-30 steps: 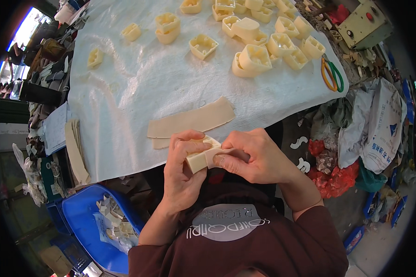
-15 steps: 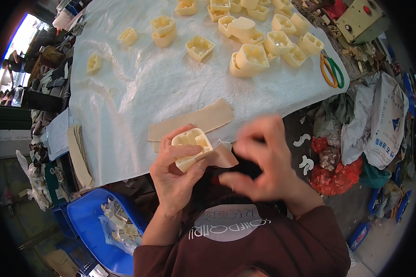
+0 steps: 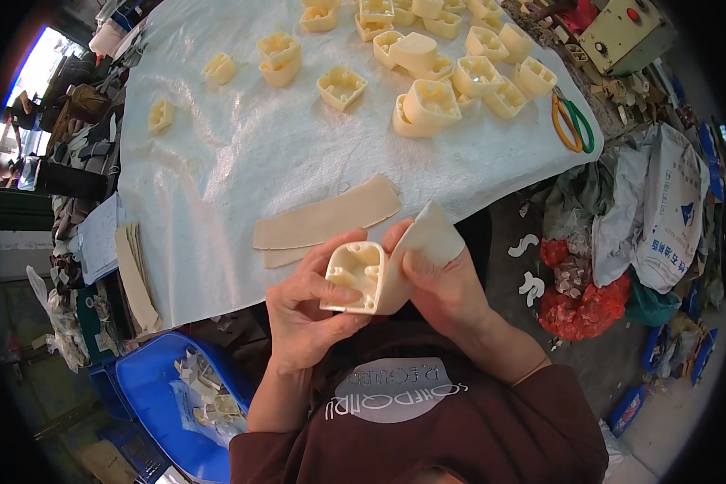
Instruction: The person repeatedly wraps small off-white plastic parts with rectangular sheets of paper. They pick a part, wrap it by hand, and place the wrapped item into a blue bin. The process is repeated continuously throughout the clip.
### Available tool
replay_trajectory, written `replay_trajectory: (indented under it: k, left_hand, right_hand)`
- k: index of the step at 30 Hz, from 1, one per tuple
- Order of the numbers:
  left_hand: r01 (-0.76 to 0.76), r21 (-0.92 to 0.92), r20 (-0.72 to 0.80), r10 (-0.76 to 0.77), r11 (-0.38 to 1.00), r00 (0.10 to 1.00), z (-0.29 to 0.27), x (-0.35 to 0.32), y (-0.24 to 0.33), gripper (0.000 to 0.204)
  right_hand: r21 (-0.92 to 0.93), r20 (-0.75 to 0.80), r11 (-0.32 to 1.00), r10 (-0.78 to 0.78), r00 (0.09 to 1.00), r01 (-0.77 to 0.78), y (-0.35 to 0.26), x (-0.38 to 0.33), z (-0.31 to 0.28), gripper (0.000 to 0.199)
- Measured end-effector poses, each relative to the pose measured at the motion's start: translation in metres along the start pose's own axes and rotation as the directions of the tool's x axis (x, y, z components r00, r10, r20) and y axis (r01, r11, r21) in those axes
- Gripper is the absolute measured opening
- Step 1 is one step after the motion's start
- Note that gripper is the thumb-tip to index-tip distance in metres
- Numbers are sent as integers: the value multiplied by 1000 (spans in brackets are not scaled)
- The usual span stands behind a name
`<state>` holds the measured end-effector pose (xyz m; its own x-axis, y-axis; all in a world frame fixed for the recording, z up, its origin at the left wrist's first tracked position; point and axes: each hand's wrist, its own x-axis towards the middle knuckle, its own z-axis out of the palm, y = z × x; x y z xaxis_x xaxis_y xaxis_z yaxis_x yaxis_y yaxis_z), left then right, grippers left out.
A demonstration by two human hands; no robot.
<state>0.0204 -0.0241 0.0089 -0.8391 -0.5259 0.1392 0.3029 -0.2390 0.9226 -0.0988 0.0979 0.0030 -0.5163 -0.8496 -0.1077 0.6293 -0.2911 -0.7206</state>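
The left hand (image 3: 310, 310) cups the cream moulded block (image 3: 355, 277), hollows up; the right hand (image 3: 444, 286) pinches the tan strip (image 3: 423, 246) against its right edge — best pressed flat, taut.

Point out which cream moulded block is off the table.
The cream block held in the left hand, right hand pressing a tan strip to it; the others lie on the white-covered table.

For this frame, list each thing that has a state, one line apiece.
left hand: gripping the cream block from below
right hand: pressing the tan strip against the block's side
cream block: held up, hollow face visible
tan strip: bent around the block
spare strips: flat on the table
scissors: lying closed
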Motion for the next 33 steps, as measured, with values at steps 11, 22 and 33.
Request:
replay_trajectory:
  k: [11,22,33]
  left_hand:
    - [10,-74,171,3,997,985,-2,2,0,21]
    - [7,357,-124,39,934,991,25,-2,-1,36]
    - [-82,166,269,35,983,962,-3,10,5,32]
  right_hand:
    - [30,2,1000,-7,1000,7,-1,5,-6,30]
    - [-257,-3,965,-58,998,55,-11,10,-15,37]
    - [-196,68,980,-2,998,16,-22,11,-12,35]
